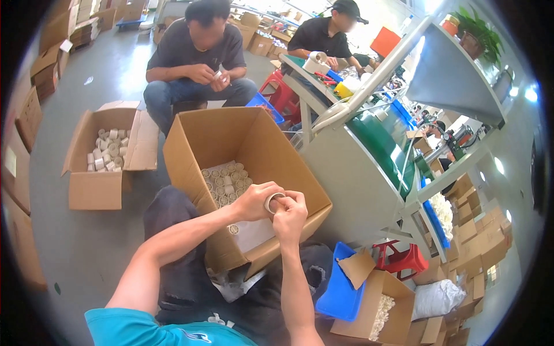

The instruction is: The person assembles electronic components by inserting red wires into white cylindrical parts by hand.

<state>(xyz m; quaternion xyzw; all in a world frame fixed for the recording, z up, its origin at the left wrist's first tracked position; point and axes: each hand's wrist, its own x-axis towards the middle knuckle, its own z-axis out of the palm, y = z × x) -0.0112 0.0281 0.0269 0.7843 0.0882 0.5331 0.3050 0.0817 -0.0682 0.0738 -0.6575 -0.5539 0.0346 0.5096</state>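
Observation:
Between my two hands is a white plastic ring-shaped part [273, 203], its round opening facing up toward me. My left hand [257, 200] wraps it from the left side. My right hand [290, 214] grips it from the right, with fingertips at or inside the ring's opening. Both hands are over the near right part of a large open cardboard box [254, 128]. Inside that box, several round white parts [228, 180] stand packed together on a pale sheet [257, 232], and one lone white part [233, 229] lies nearer to me.
Left of the big box stands a smaller carton [95, 190] of loose white parts. A person [196, 63] sits opposite, handling a small white piece. At right are a grey-and-green machine table [346, 155], a blue tray [340, 288], a carton of small pieces [369, 288] and a red stool [404, 259].

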